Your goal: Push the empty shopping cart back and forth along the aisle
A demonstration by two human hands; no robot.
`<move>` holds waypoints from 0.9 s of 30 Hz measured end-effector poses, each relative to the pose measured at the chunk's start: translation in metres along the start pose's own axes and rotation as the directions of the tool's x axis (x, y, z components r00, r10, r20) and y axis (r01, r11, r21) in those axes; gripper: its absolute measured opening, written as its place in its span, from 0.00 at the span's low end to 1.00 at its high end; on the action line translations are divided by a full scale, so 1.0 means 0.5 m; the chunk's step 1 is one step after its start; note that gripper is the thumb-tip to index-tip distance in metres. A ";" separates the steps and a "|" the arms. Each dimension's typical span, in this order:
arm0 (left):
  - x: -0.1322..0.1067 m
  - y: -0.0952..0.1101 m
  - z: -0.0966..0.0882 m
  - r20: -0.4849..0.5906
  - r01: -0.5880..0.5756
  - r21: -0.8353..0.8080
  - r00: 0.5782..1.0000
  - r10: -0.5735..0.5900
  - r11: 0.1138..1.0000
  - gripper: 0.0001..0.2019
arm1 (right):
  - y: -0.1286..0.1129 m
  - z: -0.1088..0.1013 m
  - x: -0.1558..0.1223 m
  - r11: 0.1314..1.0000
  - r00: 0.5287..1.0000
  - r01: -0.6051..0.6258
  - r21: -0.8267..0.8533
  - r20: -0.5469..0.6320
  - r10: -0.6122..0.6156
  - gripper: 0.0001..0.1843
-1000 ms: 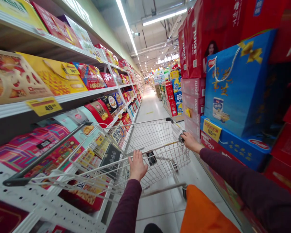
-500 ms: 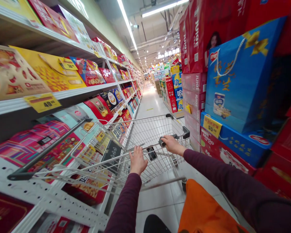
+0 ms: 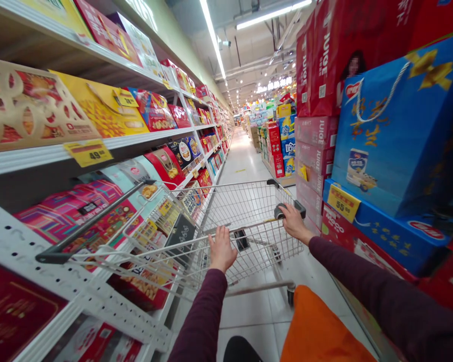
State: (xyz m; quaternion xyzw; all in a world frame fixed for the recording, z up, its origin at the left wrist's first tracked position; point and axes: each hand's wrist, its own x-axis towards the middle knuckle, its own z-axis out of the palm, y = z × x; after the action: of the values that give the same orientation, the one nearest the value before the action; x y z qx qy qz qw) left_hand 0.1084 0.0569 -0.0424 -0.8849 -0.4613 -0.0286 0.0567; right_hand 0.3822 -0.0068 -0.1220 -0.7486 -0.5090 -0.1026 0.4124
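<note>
Wire shopping cart (image 3: 245, 208) stands directly ahead of you, low in the middle of the frame, in a supermarket aisle. Your left hand (image 3: 222, 249) lies open on the cart's near rail (image 3: 181, 245), fingers spread and not wrapped around it. Your right hand (image 3: 295, 222) is closed around a dark grip (image 3: 283, 211) at the cart's far right corner. Maroon sleeves (image 3: 392, 286) cover your forearms, and orange cloth (image 3: 324, 332) fills the bottom of the frame. At left, a white shelf (image 3: 22, 163) carries boxed biscuits (image 3: 109, 115) and a yellow 49 price tag (image 3: 88, 153). At upper right, red JUIGE cartons (image 3: 317, 65) stack beside a blue gift bag (image 3: 396, 125) and a yellow 55 price tag (image 3: 343, 202).
</note>
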 end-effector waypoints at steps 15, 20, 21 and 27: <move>0.010 0.000 -0.005 0.023 -0.020 0.007 1.000 0.020 1.000 0.36 | -0.087 0.032 -0.002 0.963 0.950 0.269 -0.001 0.164 -0.265 0.16; 0.011 0.002 -0.003 0.024 -0.012 -0.005 1.000 0.012 1.000 0.36 | -0.002 -0.028 0.010 0.984 0.993 -0.009 -0.177 0.118 0.031 0.17; 0.011 0.003 -0.003 0.024 -0.008 -0.007 1.000 0.008 1.000 0.36 | -0.010 -0.025 0.010 0.984 0.993 -0.008 -0.176 0.118 0.029 0.17; 0.012 0.005 -0.008 0.031 -0.009 0.018 0.999 0.009 1.000 0.36 | -0.183 0.074 -0.008 0.974 0.961 0.223 -0.035 0.173 -0.214 0.17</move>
State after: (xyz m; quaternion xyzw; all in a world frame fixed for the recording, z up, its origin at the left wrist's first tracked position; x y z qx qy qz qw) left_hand 0.1138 0.0597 -0.0379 -0.8868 -0.4584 -0.0104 0.0574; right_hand 0.2930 0.0301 -0.1008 -0.7046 -0.6186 -0.0978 0.3337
